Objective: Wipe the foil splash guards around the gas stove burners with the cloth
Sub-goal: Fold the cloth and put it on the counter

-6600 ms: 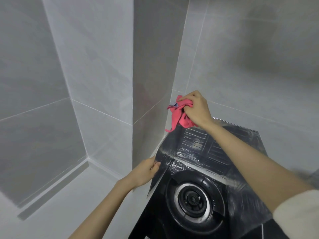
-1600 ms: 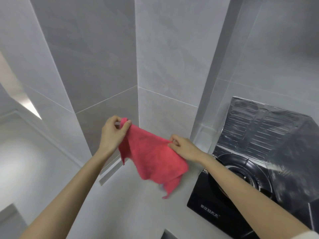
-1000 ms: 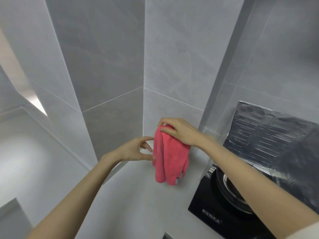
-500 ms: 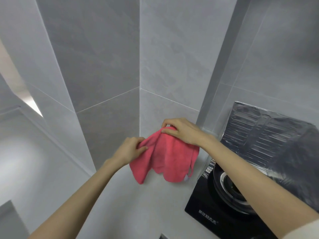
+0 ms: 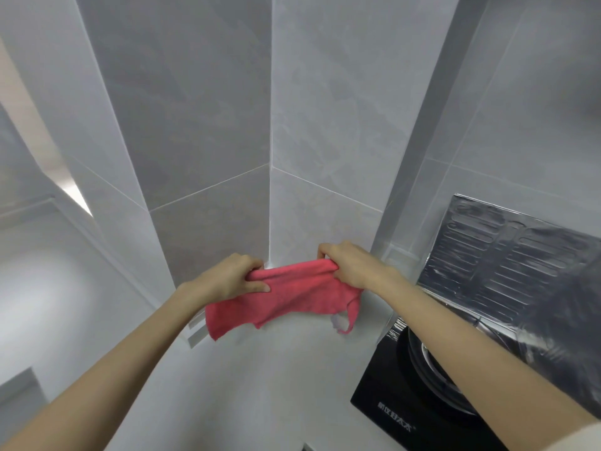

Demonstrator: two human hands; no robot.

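Gripping the cloth along its top edge: left hand pinching one end with the thumb across the front, right hand curled round the bunched other end. Held stretched between them in the air, above the table and in front of the tiled corner, with the lower edge and a pale tag hanging free. Well apart from the foil guard, standing behind the burner on the black stove to the right. Probably folding or gathering before wiping. Risks from here: carrying the cloth over loosely gathered, so trailing a corner or the tag across the burner and snagging there; pressing too hard on thin embossed foil, so denting, creasing or tipping it, with nothing seen bracing it; catching the foil's edge with a fold and lifting or tearing it; folding carelessly and wiping with a soiled face outward, so smearing grease rather than lifting it; releasing one end too soon and dropping the cloth on the table. Cannot tell whether the burner is warm, mostly hidden as it is behind the right forearm.
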